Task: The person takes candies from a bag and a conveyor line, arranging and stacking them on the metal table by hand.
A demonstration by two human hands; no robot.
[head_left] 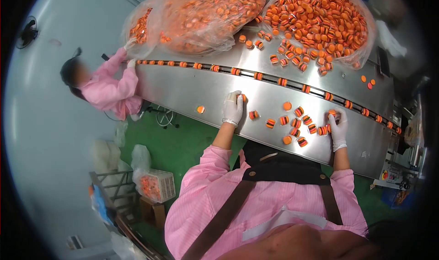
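My left hand (233, 108), in a white glove, is on the steel table just in front of the conveyor. Its fingers are closed around a burger-shaped candy (243, 97), of which only the orange edge shows. My right hand (339, 128), also gloved, pinches another orange-topped burger candy (332, 113) at its fingertips. Between the hands lie several loose layered candies (296, 123) in orange, red and black, some in clear wrapping. One more candy (200, 109) lies apart on the left.
A narrow conveyor (270, 79) carries a spaced row of candies across the steel table (192, 88). Large clear bags of candies (320, 22) stand behind it. At the far left a co-worker (107, 86) in pink reaches to the belt. A white crate (160, 186) stands on the green floor.
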